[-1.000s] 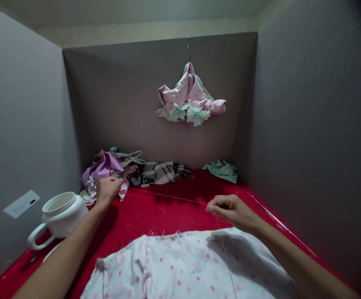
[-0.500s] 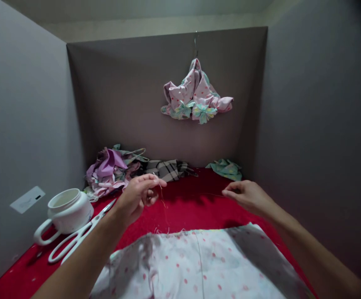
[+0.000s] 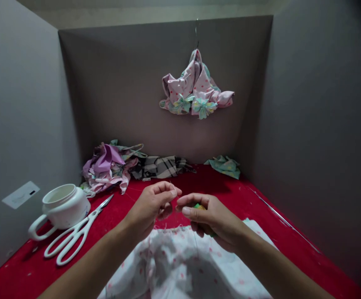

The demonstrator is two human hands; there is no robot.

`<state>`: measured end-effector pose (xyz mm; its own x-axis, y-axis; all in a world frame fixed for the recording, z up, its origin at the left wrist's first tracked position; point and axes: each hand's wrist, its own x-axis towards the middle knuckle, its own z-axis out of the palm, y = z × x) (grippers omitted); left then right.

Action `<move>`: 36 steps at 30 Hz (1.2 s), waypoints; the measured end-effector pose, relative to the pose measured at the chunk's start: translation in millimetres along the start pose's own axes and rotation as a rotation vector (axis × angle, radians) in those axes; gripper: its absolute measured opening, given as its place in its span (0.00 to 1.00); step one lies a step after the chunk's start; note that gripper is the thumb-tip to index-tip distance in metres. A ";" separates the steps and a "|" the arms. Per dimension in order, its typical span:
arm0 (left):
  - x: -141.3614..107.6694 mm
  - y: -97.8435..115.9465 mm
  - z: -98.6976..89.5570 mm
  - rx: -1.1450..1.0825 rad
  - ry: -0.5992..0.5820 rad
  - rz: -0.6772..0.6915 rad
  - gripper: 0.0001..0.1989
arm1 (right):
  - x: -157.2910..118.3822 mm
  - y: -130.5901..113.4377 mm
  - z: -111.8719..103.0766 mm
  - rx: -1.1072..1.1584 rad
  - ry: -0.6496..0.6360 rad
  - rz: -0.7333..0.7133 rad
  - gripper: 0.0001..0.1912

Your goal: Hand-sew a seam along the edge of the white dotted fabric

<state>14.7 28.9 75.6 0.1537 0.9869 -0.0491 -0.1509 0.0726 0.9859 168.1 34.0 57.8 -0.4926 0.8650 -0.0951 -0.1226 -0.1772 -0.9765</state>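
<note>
Above frayed dotted cloth [image 3: 186, 263], the left grip [image 3: 149, 205] pinches fine thread [image 3: 174, 189]; the right grip [image 3: 219, 220] clasps something green [image 3: 197, 206].

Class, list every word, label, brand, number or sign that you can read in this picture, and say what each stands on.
No text can be read.
White label on the left wall panel: faint marks and a small dark rectangle, too small and blurred to read.
White mug: a small dark mark low on its side, too blurred to tell whether it is lettering.
</note>
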 end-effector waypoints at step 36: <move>-2.3 -9.3 8.2 0.065 -0.072 0.032 0.06 | 1.9 -2.6 2.1 -0.085 0.142 -0.006 0.04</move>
<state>23.7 24.8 67.9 0.2203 0.9754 -0.0079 -0.0935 0.0292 0.9952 165.7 35.2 60.5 -0.3647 0.9247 -0.1096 -0.0487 -0.1365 -0.9894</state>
